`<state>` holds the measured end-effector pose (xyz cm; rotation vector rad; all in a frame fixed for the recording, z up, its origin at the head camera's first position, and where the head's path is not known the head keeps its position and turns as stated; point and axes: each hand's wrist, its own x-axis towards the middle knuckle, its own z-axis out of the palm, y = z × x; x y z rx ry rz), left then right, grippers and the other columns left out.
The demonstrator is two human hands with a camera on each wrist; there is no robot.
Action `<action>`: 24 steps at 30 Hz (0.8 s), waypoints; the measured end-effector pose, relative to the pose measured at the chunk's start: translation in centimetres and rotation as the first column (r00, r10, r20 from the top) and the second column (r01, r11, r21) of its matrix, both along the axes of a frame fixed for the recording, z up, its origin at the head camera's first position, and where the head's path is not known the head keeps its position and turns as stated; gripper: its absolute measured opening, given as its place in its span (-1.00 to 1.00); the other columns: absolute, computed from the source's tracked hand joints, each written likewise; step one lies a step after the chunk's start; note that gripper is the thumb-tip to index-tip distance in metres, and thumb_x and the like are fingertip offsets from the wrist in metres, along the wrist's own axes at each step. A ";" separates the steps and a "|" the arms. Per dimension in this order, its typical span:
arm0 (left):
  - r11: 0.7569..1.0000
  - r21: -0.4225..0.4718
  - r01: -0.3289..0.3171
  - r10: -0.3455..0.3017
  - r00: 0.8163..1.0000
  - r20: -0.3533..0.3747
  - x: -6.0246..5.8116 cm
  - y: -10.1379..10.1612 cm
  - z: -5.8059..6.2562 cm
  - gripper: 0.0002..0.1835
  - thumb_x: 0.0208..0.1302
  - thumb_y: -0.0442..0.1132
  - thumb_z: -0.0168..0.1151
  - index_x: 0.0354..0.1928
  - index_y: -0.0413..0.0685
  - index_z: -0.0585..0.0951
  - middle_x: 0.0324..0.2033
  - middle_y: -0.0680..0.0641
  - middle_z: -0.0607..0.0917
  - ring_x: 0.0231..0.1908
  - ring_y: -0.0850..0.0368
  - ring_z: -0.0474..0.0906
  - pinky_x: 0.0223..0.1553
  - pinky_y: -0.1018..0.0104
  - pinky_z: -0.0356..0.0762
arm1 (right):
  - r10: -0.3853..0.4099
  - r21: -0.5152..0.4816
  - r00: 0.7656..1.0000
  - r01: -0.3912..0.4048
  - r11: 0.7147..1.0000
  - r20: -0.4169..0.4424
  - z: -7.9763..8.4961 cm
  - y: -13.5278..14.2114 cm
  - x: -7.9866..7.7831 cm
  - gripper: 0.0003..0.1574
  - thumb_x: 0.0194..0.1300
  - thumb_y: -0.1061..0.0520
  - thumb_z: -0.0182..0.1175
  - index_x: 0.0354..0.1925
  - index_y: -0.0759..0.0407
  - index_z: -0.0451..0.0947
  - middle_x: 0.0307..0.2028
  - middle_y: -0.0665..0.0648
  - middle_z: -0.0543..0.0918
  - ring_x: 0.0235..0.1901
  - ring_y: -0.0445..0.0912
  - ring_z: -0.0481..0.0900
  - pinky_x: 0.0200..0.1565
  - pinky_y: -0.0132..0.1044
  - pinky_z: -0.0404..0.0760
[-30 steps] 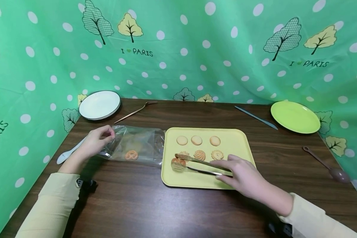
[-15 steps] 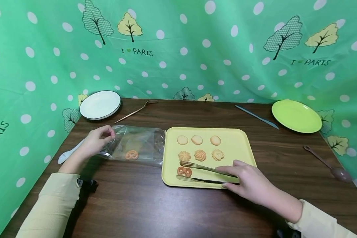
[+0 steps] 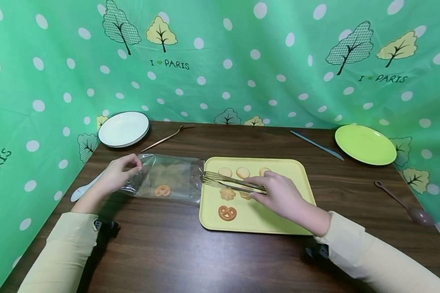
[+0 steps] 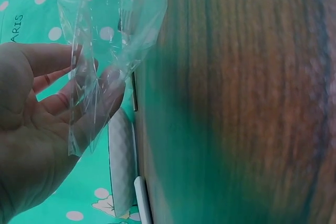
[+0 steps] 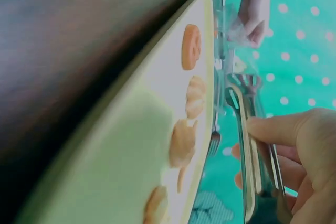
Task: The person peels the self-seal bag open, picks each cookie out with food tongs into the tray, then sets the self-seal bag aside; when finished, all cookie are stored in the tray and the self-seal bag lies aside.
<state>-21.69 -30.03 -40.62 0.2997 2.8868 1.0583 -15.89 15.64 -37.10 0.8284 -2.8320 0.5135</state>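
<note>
My left hand (image 3: 120, 173) pinches the edge of a clear plastic bag (image 4: 115, 30) at its left end. Through the film of the bag (image 3: 179, 179) shows one pretzel (image 3: 163, 191). My right hand (image 3: 280, 194) grips metal tongs (image 3: 238, 183) with fork-shaped ends. Their tips reach over the left rim of the yellow tray (image 3: 275, 221), close to the bag's right end. In the right wrist view nothing shows between the tips of the tongs (image 5: 247, 129). A second pretzel (image 3: 227, 213) lies at the tray's front left. Behind it are a flower-shaped cookie (image 3: 227, 193) and round cookies (image 3: 243, 172), some partly hidden by hand and tongs.
A white plate (image 3: 123, 129) and a copper-coloured fork (image 3: 165, 139) are at the back left. At the back right lie a blue knife (image 3: 317, 145) and a green plate (image 3: 365, 144). A brown spoon (image 3: 403, 205) is far right; a pale blue utensil (image 3: 81, 192) lies by my left forearm.
My right hand dipped toward the tray's front right with the tongs spread about the pretzel, then moved up and left, the tips closer together. The pretzel stays on the tray. My left hand keeps still.
</note>
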 end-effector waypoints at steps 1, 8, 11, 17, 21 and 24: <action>1.000 0.000 -0.002 0.002 1.000 0.005 0.0 0.0 0.0 -0.95 0.34 -0.26 0.14 -0.25 -0.07 0.51 -0.22 -0.12 0.62 -0.03 -0.10 0.52 -0.05 0.02 0.40 | -0.001 0.010 1.000 0.001 1.000 0.000 0.1 -0.6 -0.3 -0.56 0.03 0.05 0.42 -0.04 -0.10 0.66 -0.47 -0.02 0.56 -0.53 -0.20 0.34 -0.58 -0.32 0.32; 1.000 -0.003 0.000 0.000 1.000 0.002 0.0 0.1 0.0 -0.96 0.34 -0.27 0.13 -0.27 -0.07 0.51 -0.24 -0.11 0.63 -0.05 -0.08 0.52 -0.04 0.01 0.38 | 0.036 0.083 0.999 -0.037 0.996 0.018 -0.2 -4.4 -2.3 -0.55 0.06 0.00 0.38 -0.01 -0.15 0.64 -0.35 0.04 0.67 -0.43 -0.15 0.46 -0.60 -0.30 0.31; 1.000 -0.007 0.004 -0.004 1.000 -0.015 -0.2 0.1 0.0 -0.98 0.34 -0.29 0.13 -0.27 -0.07 0.52 -0.25 -0.11 0.63 -0.07 -0.07 0.52 -0.03 -0.01 0.39 | 0.067 0.077 0.995 -0.073 0.994 0.070 -0.5 -5.7 -2.9 -0.54 0.07 -0.01 0.38 0.00 -0.15 0.63 -0.31 0.03 0.68 -0.41 -0.16 0.45 -0.60 -0.32 0.31; 1.000 -0.007 0.002 -0.003 1.000 -0.004 -0.2 0.1 0.1 -0.94 0.34 -0.24 0.15 -0.26 -0.07 0.52 -0.24 -0.10 0.63 -0.06 -0.06 0.51 -0.01 -0.02 0.38 | 0.134 0.048 0.979 -0.143 0.989 0.156 -1.1 -8.0 -3.7 -0.50 0.05 -0.05 0.38 0.03 -0.14 0.61 -0.28 -0.02 0.67 -0.37 -0.19 0.47 -0.48 -0.29 0.39; 1.000 -0.006 0.000 0.000 1.000 0.010 -0.1 0.2 0.0 -0.93 0.35 -0.24 0.14 -0.27 -0.07 0.51 -0.23 -0.11 0.63 -0.05 -0.07 0.51 -0.02 -0.02 0.38 | 0.153 0.058 0.971 -0.165 0.985 0.181 -1.3 -9.3 -3.8 -0.42 0.02 -0.09 0.41 0.07 -0.14 0.59 -0.33 0.00 0.64 -0.40 -0.20 0.42 -0.51 -0.30 0.37; 1.000 -0.005 -0.005 0.005 1.000 0.016 0.0 0.2 -0.1 -0.94 0.35 -0.26 0.13 -0.28 -0.07 0.51 -0.23 -0.12 0.62 -0.05 -0.07 0.51 -0.02 -0.02 0.38 | 0.170 0.072 0.970 -0.185 0.980 0.176 -1.4 -10.0 -3.8 -0.40 0.02 -0.10 0.41 0.08 -0.14 0.58 -0.36 0.01 0.62 -0.43 -0.20 0.39 -0.52 -0.31 0.34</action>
